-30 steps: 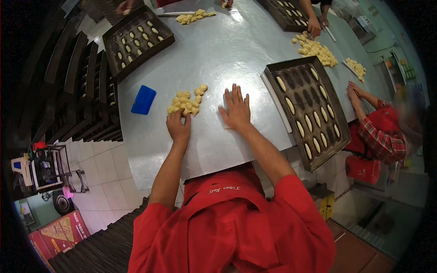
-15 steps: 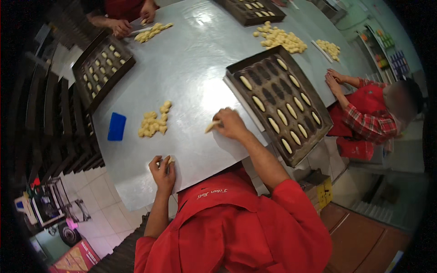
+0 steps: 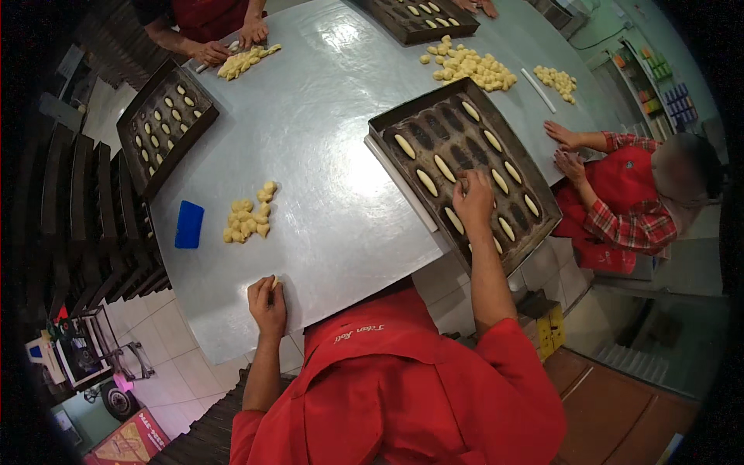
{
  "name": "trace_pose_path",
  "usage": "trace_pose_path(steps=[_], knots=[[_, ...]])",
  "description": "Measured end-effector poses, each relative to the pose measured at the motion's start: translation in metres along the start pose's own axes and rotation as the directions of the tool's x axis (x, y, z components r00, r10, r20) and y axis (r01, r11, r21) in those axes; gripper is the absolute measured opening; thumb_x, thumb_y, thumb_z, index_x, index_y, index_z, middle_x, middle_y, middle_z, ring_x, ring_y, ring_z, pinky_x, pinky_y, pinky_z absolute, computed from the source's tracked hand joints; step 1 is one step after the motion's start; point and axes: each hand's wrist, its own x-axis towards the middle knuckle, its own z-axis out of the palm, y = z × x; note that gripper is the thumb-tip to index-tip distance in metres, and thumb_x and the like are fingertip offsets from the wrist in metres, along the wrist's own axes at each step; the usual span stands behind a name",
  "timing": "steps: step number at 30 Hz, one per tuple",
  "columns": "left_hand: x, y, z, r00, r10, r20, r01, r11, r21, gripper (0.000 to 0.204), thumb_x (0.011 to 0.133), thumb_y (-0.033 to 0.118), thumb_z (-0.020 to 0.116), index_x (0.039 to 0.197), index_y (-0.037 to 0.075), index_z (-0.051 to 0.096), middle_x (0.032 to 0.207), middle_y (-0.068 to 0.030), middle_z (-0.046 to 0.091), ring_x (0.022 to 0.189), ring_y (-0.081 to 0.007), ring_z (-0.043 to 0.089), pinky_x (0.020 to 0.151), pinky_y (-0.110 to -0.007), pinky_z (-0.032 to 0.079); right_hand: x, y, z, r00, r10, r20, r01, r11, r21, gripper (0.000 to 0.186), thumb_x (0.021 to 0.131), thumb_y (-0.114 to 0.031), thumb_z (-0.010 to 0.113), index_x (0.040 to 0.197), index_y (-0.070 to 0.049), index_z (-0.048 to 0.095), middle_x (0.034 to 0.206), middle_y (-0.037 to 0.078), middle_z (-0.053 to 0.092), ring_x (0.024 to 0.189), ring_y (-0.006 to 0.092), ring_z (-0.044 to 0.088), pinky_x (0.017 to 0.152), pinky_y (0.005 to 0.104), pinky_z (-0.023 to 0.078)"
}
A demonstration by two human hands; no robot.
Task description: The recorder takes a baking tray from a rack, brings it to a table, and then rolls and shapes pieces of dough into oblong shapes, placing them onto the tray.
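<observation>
My left hand is closed on a small dough piece at the table's front edge. My right hand is over the dark baking tray, its fingers loosely bent and slightly apart beside an elongated dough strip lying in a hollow. Other strips fill several hollows around it, some hidden under the hand. A cluster of dough balls rests on the metal table, right of a blue plastic scraper.
Stacked dark trays stand left. Another tray and a third hold strips. A co-worker works right, another at top left. A white bar borders my tray; more dough piles lie farther back.
My right hand has carried a dough strip from the table to the tray, where it now lies. My left hand has left the dough cluster for the front edge with a piece. The view has shifted.
</observation>
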Motion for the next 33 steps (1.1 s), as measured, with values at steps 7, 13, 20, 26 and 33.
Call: trace_pose_path(steps=[7, 13, 20, 26, 33], knots=[[0.047, 0.073, 0.063, 0.986, 0.164, -0.016, -0.164, 0.967, -0.195, 0.026, 0.074, -0.002, 0.074, 0.099, 0.005, 0.069, 0.095, -0.0083, 0.07, 0.092, -0.0273, 0.063, 0.082, -0.037, 0.048, -0.046, -0.09, 0.06, 0.93, -0.339, -0.14, 0.355, 0.927, 0.119, 0.029, 0.078, -0.006, 0.065, 0.106, 0.0, 0.06, 0.104, 0.018, 0.058, 0.098, 0.0366, 0.056, 0.081, 0.0434, 0.047], [0.058, 0.097, 0.075, 0.876, 0.373, 0.307, -0.425, 0.897, 0.124, 0.047, 0.079, 0.011, 0.062, 0.125, 0.02, 0.06, 0.136, -0.0103, 0.055, 0.132, -0.0271, 0.044, 0.111, -0.055, 0.024, -0.081, -0.108, 0.06, 0.898, -0.204, 0.39, 0.116, 0.965, 0.237, 0.041, 0.08, -0.015, 0.067, 0.116, 0.0, 0.057, 0.123, 0.018, 0.055, 0.114, 0.0344, 0.053, 0.093, 0.0446, 0.044], [0.046, 0.041, 0.082, 0.852, 0.275, 0.445, -0.36, 0.926, 0.117, 0.056, 0.083, 0.021, 0.059, 0.136, 0.003, 0.048, 0.148, -0.0201, 0.037, 0.139, -0.0343, 0.032, 0.113, -0.053, 0.023, -0.118, -0.111, 0.065, 0.798, -0.531, 0.285, 0.492, 0.847, 0.202, 0.05, 0.089, -0.025, 0.057, 0.134, -0.003, 0.05, 0.143, 0.016, 0.045, 0.136, 0.0295, 0.038, 0.108, 0.0499, 0.031], [0.144, 0.039, 0.114, 0.863, 0.24, 0.444, -0.378, 0.891, 0.252, 0.065, 0.088, 0.028, 0.051, 0.141, -0.006, 0.036, 0.153, -0.0224, 0.027, 0.145, -0.0335, 0.018, 0.116, -0.055, 0.013, -0.023, -0.129, 0.099, 0.834, -0.465, 0.297, 0.489, 0.872, -0.008, 0.057, 0.094, -0.037, 0.047, 0.141, -0.004, 0.042, 0.151, 0.014, 0.033, 0.142, 0.0272, 0.027, 0.111, 0.0497, 0.027], [0.075, 0.052, 0.096, 0.864, 0.219, 0.453, -0.351, 0.908, 0.231, 0.066, 0.088, 0.029, 0.052, 0.141, -0.006, 0.035, 0.153, -0.022, 0.026, 0.146, -0.0319, 0.016, 0.114, -0.061, 0.005, -0.096, -0.127, 0.068, 0.853, -0.43, 0.295, 0.443, 0.896, 0.026, 0.052, 0.089, -0.03, 0.055, 0.134, -0.005, 0.049, 0.144, 0.014, 0.044, 0.136, 0.0291, 0.037, 0.107, 0.051, 0.031]])
